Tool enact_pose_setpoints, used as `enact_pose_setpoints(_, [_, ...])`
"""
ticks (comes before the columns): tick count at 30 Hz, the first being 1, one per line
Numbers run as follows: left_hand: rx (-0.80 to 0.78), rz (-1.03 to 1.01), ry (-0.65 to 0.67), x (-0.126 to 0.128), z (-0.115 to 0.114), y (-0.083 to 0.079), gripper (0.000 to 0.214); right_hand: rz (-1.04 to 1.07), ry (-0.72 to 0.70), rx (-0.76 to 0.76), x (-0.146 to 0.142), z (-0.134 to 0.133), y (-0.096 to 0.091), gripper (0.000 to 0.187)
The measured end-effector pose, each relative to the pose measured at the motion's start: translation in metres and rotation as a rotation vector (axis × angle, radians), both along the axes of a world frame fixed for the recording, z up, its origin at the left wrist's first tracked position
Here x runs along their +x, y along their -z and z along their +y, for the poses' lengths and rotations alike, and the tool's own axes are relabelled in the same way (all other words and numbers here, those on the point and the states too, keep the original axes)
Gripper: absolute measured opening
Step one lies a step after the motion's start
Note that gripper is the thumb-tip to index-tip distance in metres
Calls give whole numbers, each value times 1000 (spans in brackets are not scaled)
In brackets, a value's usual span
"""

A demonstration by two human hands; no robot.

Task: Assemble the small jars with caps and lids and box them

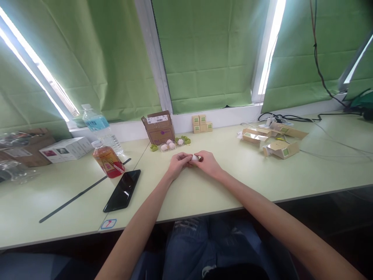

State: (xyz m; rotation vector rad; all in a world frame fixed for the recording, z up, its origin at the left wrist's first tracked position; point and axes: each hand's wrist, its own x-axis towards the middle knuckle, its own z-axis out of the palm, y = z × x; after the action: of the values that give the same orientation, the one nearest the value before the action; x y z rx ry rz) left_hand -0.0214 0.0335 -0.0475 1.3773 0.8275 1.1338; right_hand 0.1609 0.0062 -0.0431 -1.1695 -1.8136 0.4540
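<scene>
A small white piece (195, 157) is pinched between the fingers of both hands, just above the table; its exact kind is too small to make out. My left hand (178, 164) closes on it from the left, my right hand (208, 163) from the right, fingertips almost meeting. Behind the hands lie several pale pink round pieces (168, 145), with green petal-shaped pieces (185, 140) beside them and another green piece (154, 147) at their left.
An open brown carton (159, 128) and stacked small boxes (199, 125) stand by the wall. Unfolded boxes (281, 149) lie at right near black cables (285, 116). At left are a black phone (122, 190), a drink bottle (107, 160), a water bottle (101, 128) and a dark strip (72, 199).
</scene>
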Motion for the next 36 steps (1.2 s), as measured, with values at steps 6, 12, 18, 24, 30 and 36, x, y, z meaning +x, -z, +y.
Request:
enact_pose_setpoints(6, [65,-10,-58,0,1,1,41,182,-137,25,3,13,14,27])
enact_pose_setpoints(12, [-14,-32,69,2,-4,-7,64,317,-107,-14,3,12,10,28])
enact_pose_setpoints(18, [27,-26,68,-1,-7,-7,58,381,-123,-80,-2,5,4,42])
enact_pose_setpoints(24, [48,-55,-21,-4,-6,-11,58,442,-158,-3,-1,-4,-5,27])
enact_pose_setpoints(30, [70,-108,-121,-6,-3,-17,55,508,-121,57,5,-9,-16,17])
enact_pose_setpoints(36, [177,-28,-280,-15,-2,-32,55,493,-38,-8,5,0,-8,17])
